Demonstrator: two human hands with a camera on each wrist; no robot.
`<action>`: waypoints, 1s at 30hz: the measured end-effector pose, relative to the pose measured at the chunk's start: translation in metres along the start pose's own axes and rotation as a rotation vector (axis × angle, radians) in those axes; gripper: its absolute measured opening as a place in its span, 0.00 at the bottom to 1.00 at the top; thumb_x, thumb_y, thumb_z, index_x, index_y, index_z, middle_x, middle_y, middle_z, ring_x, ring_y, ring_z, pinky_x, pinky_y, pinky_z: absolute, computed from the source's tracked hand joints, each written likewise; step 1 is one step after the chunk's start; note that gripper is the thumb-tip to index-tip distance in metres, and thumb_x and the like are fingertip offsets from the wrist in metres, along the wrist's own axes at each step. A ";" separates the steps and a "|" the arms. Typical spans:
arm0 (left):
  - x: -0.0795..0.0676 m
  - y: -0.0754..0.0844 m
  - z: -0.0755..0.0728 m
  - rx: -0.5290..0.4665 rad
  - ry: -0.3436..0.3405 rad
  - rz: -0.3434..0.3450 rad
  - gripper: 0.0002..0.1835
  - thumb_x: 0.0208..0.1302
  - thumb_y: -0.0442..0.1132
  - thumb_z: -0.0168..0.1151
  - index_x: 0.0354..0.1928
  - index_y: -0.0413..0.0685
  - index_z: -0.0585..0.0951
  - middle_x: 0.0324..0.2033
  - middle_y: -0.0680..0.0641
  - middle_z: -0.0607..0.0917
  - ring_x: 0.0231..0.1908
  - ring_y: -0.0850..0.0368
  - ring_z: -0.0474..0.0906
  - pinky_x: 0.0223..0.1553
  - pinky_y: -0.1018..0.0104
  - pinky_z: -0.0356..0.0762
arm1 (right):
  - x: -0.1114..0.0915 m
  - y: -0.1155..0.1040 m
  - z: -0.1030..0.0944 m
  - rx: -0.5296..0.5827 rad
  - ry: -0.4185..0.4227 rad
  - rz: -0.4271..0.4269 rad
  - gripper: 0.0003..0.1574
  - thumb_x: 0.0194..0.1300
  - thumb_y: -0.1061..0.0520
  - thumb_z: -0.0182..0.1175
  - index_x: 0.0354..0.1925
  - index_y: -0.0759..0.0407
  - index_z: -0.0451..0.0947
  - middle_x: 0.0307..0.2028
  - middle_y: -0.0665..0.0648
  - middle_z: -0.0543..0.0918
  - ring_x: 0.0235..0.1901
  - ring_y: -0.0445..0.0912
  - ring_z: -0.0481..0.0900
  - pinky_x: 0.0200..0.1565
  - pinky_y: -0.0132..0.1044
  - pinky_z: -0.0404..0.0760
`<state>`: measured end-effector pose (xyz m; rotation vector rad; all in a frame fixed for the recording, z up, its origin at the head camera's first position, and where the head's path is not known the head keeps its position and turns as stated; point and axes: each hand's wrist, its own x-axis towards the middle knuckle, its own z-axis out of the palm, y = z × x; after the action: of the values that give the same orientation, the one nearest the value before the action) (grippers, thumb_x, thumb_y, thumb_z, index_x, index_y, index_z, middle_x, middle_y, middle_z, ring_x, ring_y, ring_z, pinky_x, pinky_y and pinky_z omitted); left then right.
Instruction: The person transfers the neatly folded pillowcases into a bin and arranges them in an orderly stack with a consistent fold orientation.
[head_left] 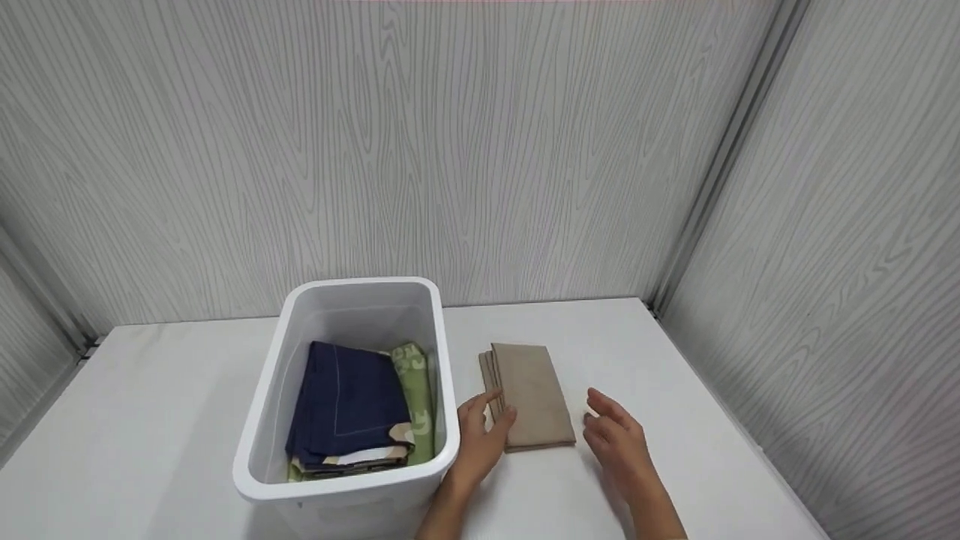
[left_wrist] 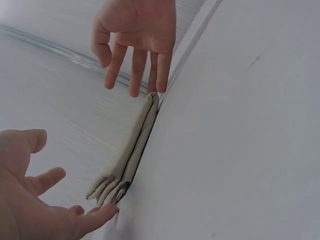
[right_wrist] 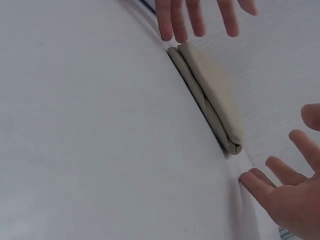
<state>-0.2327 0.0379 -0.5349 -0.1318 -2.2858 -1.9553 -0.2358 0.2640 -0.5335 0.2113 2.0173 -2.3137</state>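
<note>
A tan cloth point(head_left: 534, 394), folded into a flat rectangle, lies on the white table. Its left side shows several stacked layers. My left hand point(head_left: 480, 435) is at the cloth's left edge, fingers spread and relaxed; whether the fingertips touch it I cannot tell. To the right of the cloth, my right hand point(head_left: 619, 442) stands a little apart with loosely bent fingers and holds nothing. From the left wrist view, the folded cloth point(left_wrist: 132, 145) appears edge-on between both hands. The right wrist view shows the right hand point(right_wrist: 290, 190) beside one end of the cloth point(right_wrist: 210, 100).
A white plastic bin point(head_left: 255, 450) stands left of my left hand, close to that forearm. Inside it lie a folded navy cloth point(head_left: 360, 397) and a green patterned cloth point(head_left: 416, 397). Wood-grain panels point(head_left: 480, 150) border the table point(head_left: 622, 337) at the back and sides.
</note>
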 end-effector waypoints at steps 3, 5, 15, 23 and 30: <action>-0.003 0.001 0.004 -0.049 -0.001 -0.029 0.28 0.70 0.47 0.59 0.65 0.37 0.72 0.64 0.29 0.65 0.65 0.33 0.63 0.64 0.39 0.65 | -0.003 0.005 -0.001 0.165 0.036 0.029 0.36 0.72 0.66 0.46 0.76 0.61 0.55 0.75 0.64 0.54 0.74 0.58 0.55 0.72 0.50 0.60; -0.006 0.001 0.008 -0.092 -0.020 -0.063 0.30 0.71 0.48 0.58 0.67 0.38 0.70 0.66 0.30 0.62 0.65 0.31 0.63 0.64 0.39 0.67 | -0.004 0.008 -0.003 0.248 0.041 0.040 0.37 0.72 0.66 0.46 0.76 0.61 0.53 0.75 0.64 0.53 0.74 0.57 0.54 0.72 0.49 0.60; -0.006 -0.002 0.016 -0.196 0.065 -0.130 0.31 0.71 0.42 0.58 0.69 0.31 0.65 0.63 0.24 0.67 0.59 0.29 0.73 0.60 0.41 0.72 | -0.010 0.012 -0.018 0.297 -0.107 0.055 0.39 0.75 0.58 0.46 0.78 0.56 0.46 0.76 0.65 0.51 0.74 0.60 0.54 0.73 0.54 0.56; 0.003 -0.005 0.014 -0.347 0.099 -0.223 0.30 0.71 0.39 0.54 0.69 0.28 0.63 0.68 0.20 0.59 0.67 0.27 0.62 0.58 0.42 0.74 | -0.007 0.010 -0.019 0.323 -0.179 0.073 0.38 0.77 0.54 0.45 0.78 0.56 0.45 0.76 0.66 0.49 0.74 0.62 0.54 0.73 0.55 0.56; 0.009 -0.006 0.010 -0.403 0.113 -0.260 0.29 0.72 0.39 0.52 0.70 0.30 0.62 0.68 0.21 0.58 0.67 0.30 0.64 0.53 0.44 0.78 | 0.001 0.011 -0.017 0.539 -0.220 0.083 0.35 0.79 0.52 0.41 0.78 0.51 0.47 0.76 0.65 0.52 0.74 0.63 0.54 0.72 0.57 0.57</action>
<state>-0.2435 0.0463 -0.5412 0.2441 -1.8917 -2.4622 -0.2346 0.2793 -0.5469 0.0582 1.2344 -2.6370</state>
